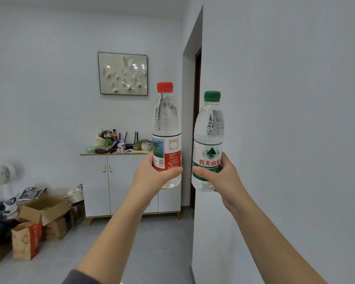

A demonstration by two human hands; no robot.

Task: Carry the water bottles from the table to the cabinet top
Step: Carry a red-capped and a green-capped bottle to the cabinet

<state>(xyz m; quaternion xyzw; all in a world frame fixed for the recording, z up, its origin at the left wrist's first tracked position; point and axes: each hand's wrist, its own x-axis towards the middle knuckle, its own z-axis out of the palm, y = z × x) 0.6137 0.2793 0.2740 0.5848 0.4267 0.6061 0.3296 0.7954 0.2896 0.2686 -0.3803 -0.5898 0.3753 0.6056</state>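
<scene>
Across the room stands the white cabinet (131, 181); your left hand (152, 173) grips the red-capped bottle (166, 128) upright, your right hand (223, 177) grips the green-capped bottle (210, 132), both held in the air.

Far wall: framed butterfly picture (123, 73), hung level. Below it, stacked bowls (146, 146) beside a black router (129, 145) with upright antennas. Lower left, on grey floor (152, 253): white fan (5, 174), open cardboard box (43, 210), magazines (31, 193) behind it, paper bag (26, 241) with red print. Right: white wall corner (275, 140).
</scene>
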